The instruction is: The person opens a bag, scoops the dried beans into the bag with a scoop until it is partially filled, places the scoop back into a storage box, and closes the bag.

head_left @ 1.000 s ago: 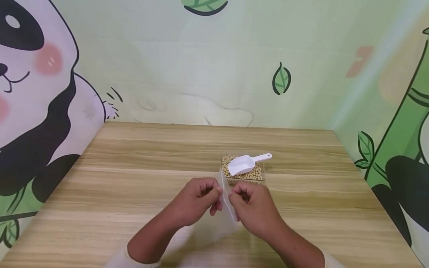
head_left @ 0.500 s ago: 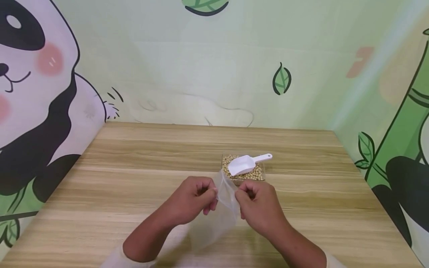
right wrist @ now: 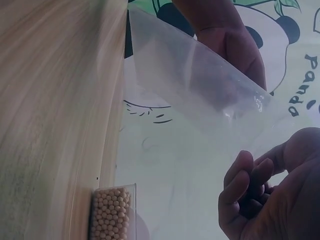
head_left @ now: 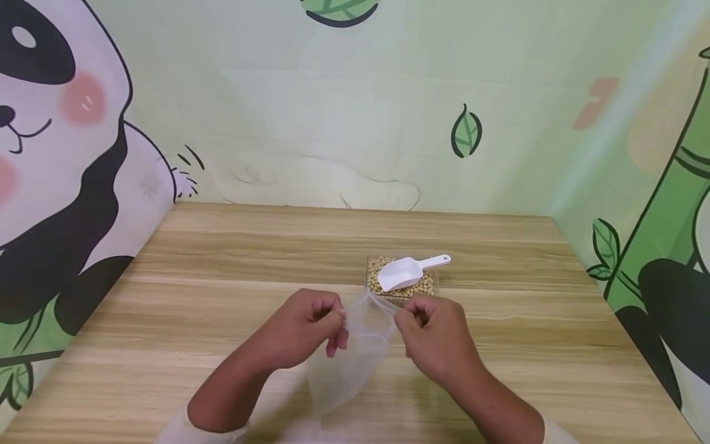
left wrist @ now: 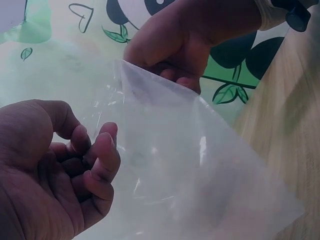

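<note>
Walls covered in a panda-and-bamboo mural; below, a wood-grain worktop. Person at the near side, pale sleeves. Translucent plastic bag is up between the two hands, lower end slanting toward the person; whether it touches the wood, cannot tell. Left hand: grip pinching one side of its upper edge. Right hand: grip pinching the opposite side. Just beyond, a clear box of soybeans, white scoop lying on top.
</note>
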The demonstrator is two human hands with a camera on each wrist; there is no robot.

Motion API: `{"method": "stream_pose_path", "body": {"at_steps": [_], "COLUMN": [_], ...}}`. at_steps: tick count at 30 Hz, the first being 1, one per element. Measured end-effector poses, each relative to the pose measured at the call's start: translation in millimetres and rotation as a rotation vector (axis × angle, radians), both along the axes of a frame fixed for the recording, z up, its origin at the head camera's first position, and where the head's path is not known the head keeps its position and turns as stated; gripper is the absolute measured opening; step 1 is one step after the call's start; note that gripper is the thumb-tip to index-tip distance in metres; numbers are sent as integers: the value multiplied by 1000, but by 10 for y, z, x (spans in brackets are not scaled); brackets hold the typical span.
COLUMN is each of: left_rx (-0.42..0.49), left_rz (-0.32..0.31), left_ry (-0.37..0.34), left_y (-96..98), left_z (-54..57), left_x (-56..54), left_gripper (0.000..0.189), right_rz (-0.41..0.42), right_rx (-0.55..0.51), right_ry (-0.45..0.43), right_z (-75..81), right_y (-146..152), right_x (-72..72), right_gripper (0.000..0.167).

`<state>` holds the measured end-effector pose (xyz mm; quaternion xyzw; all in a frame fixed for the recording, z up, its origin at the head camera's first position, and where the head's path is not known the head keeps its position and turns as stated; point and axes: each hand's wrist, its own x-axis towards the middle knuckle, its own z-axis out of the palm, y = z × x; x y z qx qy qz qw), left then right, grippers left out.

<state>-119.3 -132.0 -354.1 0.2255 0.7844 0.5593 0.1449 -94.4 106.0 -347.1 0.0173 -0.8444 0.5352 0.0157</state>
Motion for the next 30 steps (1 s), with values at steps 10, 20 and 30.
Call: {"method": "stream_pose_path", "body": {"at_steps": [10,20,30], "left_rx": [-36,13,-22], "left_rz": [2,-4,29], "left_ry": [45,115,226], "left_y": [-93,14,48], "left_z": [56,94,79], "left_x": [-12,5,35], "left_gripper": [33,35,28], "right_rz": [-10,43,43], "right_rx": [75,78,61], "right_ry": [82,195,266], "right_z": [-15,-44,-68], "right_y": [32,-22,-52], "right_x": [-22,50,87], "right_gripper": [26,27,25]}}
